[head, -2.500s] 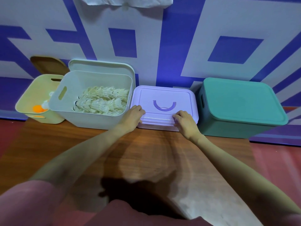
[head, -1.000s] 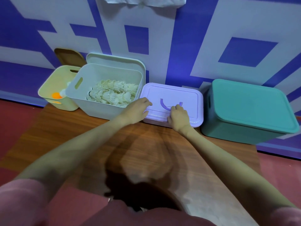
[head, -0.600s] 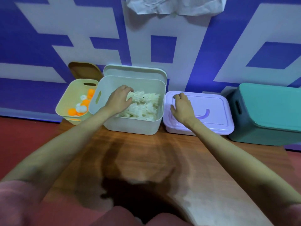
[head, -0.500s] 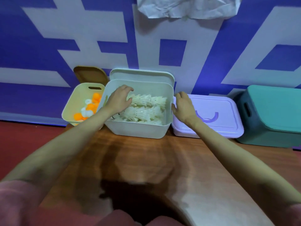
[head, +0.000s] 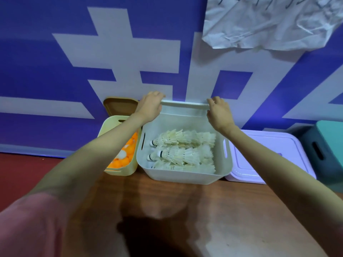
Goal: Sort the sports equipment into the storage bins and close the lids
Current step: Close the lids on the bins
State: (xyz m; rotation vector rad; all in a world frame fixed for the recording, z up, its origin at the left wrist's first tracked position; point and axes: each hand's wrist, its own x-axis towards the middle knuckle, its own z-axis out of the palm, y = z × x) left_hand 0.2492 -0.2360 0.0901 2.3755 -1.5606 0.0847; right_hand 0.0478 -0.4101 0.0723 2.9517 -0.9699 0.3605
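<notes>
Brown wood-grain tabletop (head: 213, 210) nearest the cam, bare in front of the bins.

Row of bins at the far edge, L to R:
- pale yellow plastic bin (head: 118, 168), holding orange + white ping-pong balls (head: 126, 154), its tan lid (head: 120, 106) leaning on the wall behind
- white plastic open bin (head: 183, 176), holding stacked white feather shuttlecocks (head: 183, 153)
- lilac plastic box with lid on (head: 259, 160), touching the white bin's right side
- teal bin (head: 323, 151), lid on, partly cut off at frame edge

Behind the white bin: its thin white plastic lid (head: 183, 104) is standing upright against the blue/white wall (head: 130, 52). Left hand (head: 150, 106) is curling over the lid's top-left corner, right hand (head: 219, 112) is gripping the top-right, fingers wrapped over the edge.

Handling, my read: lid looks light, thin, a bit flexy and smooth, so a two-corner hold is sensible; needs squaring up to the rim before pressing. Shuttlecock feathers are fragile; pile is sitting below the rim, so prob no crush.

Vs 0.5 s ago: left hand was down in the shuttlecocks and right hand was resting on the lilac lid; both are now up on the white lid. Cam is tilting up, showing more wall and crumpled white paper (head: 269, 23).
</notes>
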